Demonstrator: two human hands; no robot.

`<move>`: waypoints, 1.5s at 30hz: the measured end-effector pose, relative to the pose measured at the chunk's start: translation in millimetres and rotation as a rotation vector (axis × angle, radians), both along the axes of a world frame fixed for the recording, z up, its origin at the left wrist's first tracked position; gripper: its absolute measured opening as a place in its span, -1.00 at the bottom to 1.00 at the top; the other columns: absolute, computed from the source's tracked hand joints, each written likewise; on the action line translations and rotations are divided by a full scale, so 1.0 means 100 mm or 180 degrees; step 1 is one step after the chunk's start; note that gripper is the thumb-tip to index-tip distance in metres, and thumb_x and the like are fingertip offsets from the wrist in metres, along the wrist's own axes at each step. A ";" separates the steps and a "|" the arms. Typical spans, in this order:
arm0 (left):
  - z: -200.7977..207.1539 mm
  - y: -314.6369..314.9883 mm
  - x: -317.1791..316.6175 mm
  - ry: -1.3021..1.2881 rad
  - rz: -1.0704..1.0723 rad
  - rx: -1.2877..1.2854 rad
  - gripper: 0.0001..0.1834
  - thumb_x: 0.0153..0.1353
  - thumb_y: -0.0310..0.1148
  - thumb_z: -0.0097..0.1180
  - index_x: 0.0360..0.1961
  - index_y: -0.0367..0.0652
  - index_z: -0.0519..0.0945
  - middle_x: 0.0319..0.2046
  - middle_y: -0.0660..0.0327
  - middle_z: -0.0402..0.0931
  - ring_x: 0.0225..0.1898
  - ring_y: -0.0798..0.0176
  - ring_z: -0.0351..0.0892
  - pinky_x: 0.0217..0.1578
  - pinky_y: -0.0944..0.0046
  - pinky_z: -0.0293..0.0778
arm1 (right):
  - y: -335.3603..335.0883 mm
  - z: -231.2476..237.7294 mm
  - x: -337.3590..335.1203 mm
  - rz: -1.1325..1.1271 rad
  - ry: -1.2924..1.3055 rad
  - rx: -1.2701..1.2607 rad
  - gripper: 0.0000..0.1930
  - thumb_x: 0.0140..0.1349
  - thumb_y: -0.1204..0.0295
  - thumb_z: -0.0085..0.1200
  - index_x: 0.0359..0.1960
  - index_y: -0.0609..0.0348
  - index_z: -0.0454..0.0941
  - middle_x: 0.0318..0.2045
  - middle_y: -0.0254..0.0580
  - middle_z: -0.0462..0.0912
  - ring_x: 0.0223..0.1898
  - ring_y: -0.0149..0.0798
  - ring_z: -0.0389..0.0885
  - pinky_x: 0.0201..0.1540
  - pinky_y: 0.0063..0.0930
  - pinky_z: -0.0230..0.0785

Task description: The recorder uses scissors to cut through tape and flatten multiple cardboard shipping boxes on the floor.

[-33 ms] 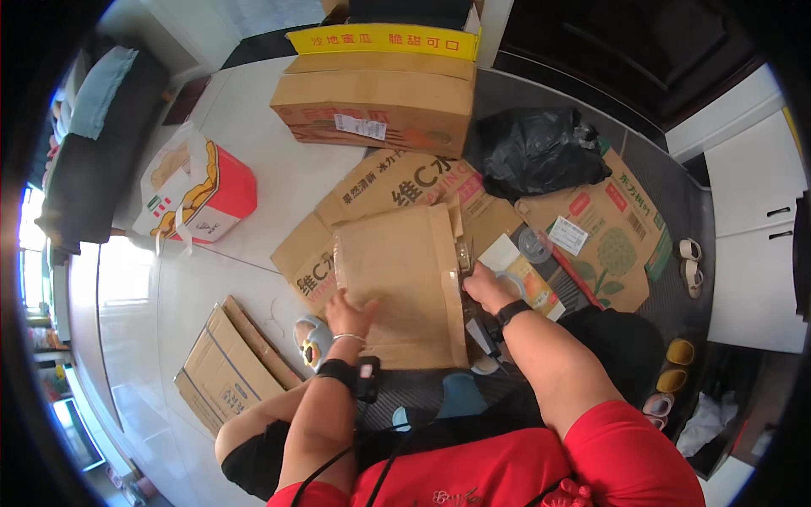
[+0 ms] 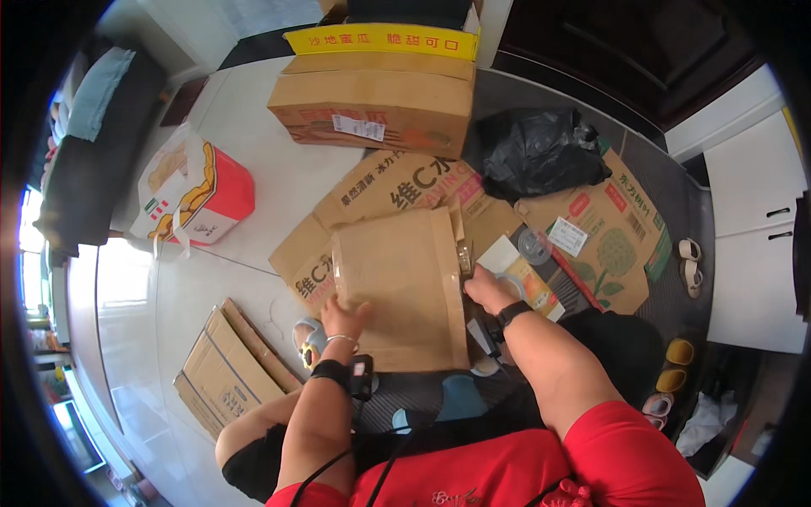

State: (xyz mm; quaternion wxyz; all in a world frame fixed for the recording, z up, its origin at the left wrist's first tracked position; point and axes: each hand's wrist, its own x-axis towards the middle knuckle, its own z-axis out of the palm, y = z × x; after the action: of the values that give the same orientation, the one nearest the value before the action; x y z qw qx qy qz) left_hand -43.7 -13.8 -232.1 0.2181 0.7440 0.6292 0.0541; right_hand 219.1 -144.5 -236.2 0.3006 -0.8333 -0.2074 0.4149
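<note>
Left hand (image 2: pixel 345 319), loosely open, rests at the near left edge of the flat brown cardboard piece (image 2: pixel 397 283), probably steadying it; the right hand (image 2: pixel 490 290) curls at the opposite edge, its grip impossible to tell. The piece lies before the person, partly over a flattened printed carton (image 2: pixel 376 184), which perhaps serves as backing. Beyond stand a long box (image 2: pixel 380 97) and a black plastic bag (image 2: pixel 541 156).

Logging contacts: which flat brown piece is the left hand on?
The plain tan piece overlapping a printed flattened carton; the left hand is on its left side, off the others.
</note>
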 end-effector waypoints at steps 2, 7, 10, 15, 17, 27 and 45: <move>-0.25 0.10 -0.14 -0.0876 0.0549 -0.0901 -0.27 -0.23 -0.14 0.34 -0.07 -0.35 0.33 -0.15 -0.09 0.43 -0.19 -0.04 0.48 -0.18 0.18 0.42 | -0.02 -0.01 0.08 0.0151 0.0277 -0.0333 -0.58 -0.13 0.49 -0.05 -0.14 0.34 0.39 -0.19 0.23 0.50 -0.07 0.17 0.41 -0.05 -0.23 0.29; -0.72 0.18 -0.20 -0.0942 0.0589 -0.1815 -0.15 -0.31 -0.08 0.39 -0.03 -0.36 0.30 -0.12 -0.12 0.41 -0.11 -0.08 0.44 -0.11 0.14 0.40 | 0.05 -0.17 0.24 0.0941 0.0059 -0.1139 -0.57 -0.02 0.48 -0.13 -0.04 0.35 0.34 -0.09 0.23 0.44 -0.04 0.17 0.40 -0.01 -0.25 0.28; -0.72 0.19 -0.09 -0.0321 0.0643 -0.2069 -0.08 -0.36 -0.01 0.39 0.00 -0.33 0.27 -0.07 -0.15 0.33 -0.04 -0.13 0.37 -0.04 0.10 0.35 | 0.09 -0.34 0.33 0.1339 0.0358 -0.1368 -0.61 0.01 0.48 -0.14 -0.07 0.34 0.37 -0.12 0.25 0.46 -0.06 0.15 0.42 -0.05 -0.27 0.29; -0.60 0.12 -0.03 0.0151 0.0461 -0.1714 -0.04 -0.41 0.02 0.40 0.01 -0.27 0.26 0.00 -0.18 0.23 0.04 -0.15 0.26 0.02 0.06 0.28 | 0.14 -0.74 0.23 0.1800 0.0957 -0.1071 -0.74 0.04 0.43 -0.09 -0.28 0.36 0.50 -0.27 0.20 0.53 -0.19 0.02 0.50 -0.24 -0.30 0.33; -0.66 0.14 -0.08 0.0027 0.0554 -0.1811 -0.04 -0.42 -0.01 0.42 0.02 -0.26 0.26 0.02 -0.18 0.20 0.06 -0.14 0.24 0.04 0.06 0.26 | 0.19 -0.82 0.29 0.2266 0.0852 -0.1021 -0.71 0.06 0.33 -0.04 -0.26 0.28 0.51 -0.31 0.06 0.57 -0.26 -0.12 0.51 -0.30 -0.34 0.34; -0.67 0.23 -0.16 -0.2090 0.0701 -0.2899 -0.74 -0.15 -0.52 0.29 -0.37 -0.35 0.55 -0.45 0.14 0.55 -0.46 0.26 0.54 -0.43 0.33 0.50 | -0.04 -0.39 0.29 0.0186 0.2023 0.0627 -0.22 -0.07 0.19 0.21 0.16 0.28 0.13 -0.09 -0.13 0.48 -0.11 -0.23 0.42 -0.10 -0.46 0.29; 1.23 0.74 0.10 -0.3763 0.0778 -0.1975 -0.54 -0.03 -0.38 0.14 -0.08 -0.35 0.40 -0.20 0.06 0.48 -0.18 0.09 0.49 -0.13 0.09 0.45 | 0.24 2.01 1.37 0.0435 0.0012 0.1076 -0.28 -0.17 0.49 0.24 0.11 0.11 0.19 -0.26 -0.14 0.51 -0.36 -0.25 0.52 -0.50 -0.39 0.41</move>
State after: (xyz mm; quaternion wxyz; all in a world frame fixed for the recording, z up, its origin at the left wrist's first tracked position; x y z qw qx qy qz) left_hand -33.3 60.3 -109.4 0.7213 0.4158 0.4701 0.2931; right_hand 355.9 -120.7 -35.5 0.4079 -0.7541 -0.3298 0.3952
